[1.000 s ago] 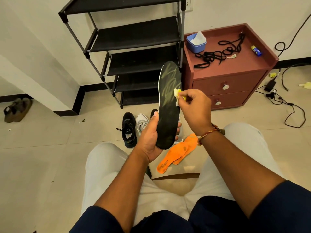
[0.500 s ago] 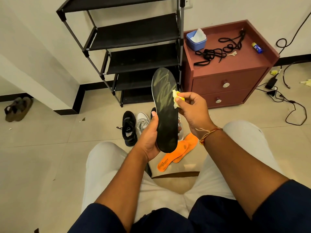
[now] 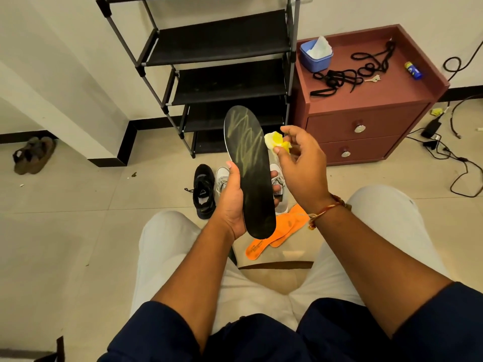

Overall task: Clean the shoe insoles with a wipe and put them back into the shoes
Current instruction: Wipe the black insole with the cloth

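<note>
Now my left grip holds the black insole up by its heel, right grip pinches the yellowed wipe just beside it, so I'd rub w/ a clean bit, toe to heel.

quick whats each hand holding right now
left hand: holds the black insole, fingers curled round it.
right hand: pinches the yellow wipe, beside the insole.

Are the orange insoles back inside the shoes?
No, the orange insoles lie overlapping on the floor, outside any shoe.
</note>
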